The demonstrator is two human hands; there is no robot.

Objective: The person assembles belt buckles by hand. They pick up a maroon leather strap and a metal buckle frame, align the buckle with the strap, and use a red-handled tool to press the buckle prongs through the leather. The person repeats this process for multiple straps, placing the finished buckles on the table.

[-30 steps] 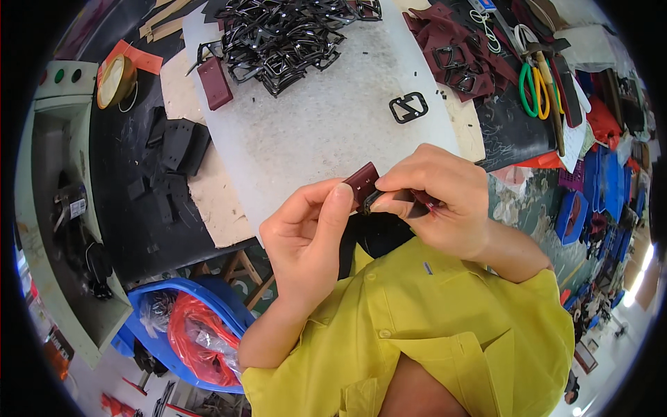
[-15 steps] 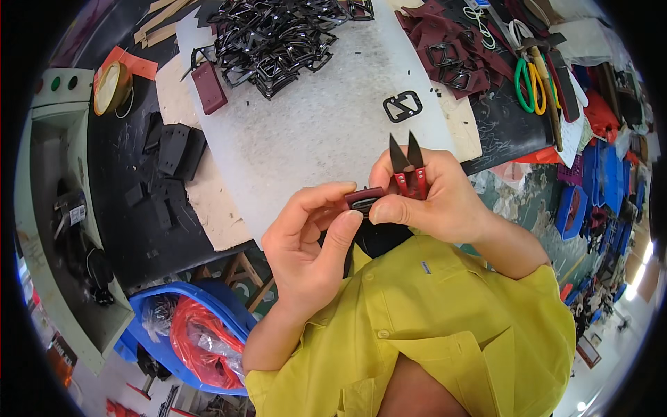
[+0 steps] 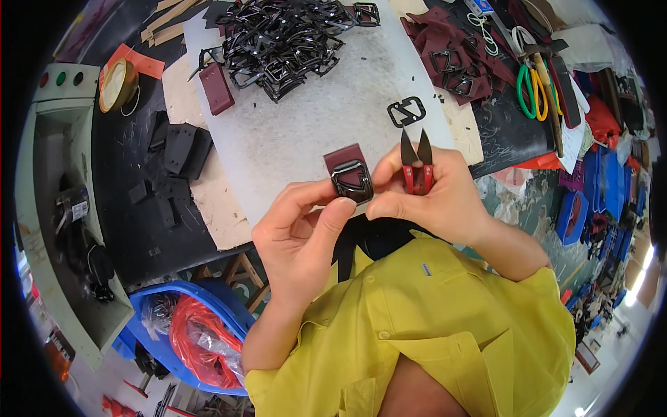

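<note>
Raised now, buckle strap (image 3: 351,175) — pinched by both hands (image 3: 306,236) (image 3: 434,198) — snips (image 3: 417,167) beside.

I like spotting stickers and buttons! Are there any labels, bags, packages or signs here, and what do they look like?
Small white label: on a dark machine part, far left.
Control box: top left, pale grey, with one red and two green round buttons.
Red plastic bag: crumpled, in the blue bin, lower left.
No screens in view.

A heap of black metal buckles (image 3: 285,42) lies at the far end of the white mat (image 3: 306,132) on the counter (image 3: 132,201), a single black buckle (image 3: 406,111) apart from it. Maroon leather pieces (image 3: 451,48) sit beside green-handled scissors (image 3: 531,90). A tape roll (image 3: 117,85) lies left; a blue bin (image 3: 187,326) stands below.
</note>
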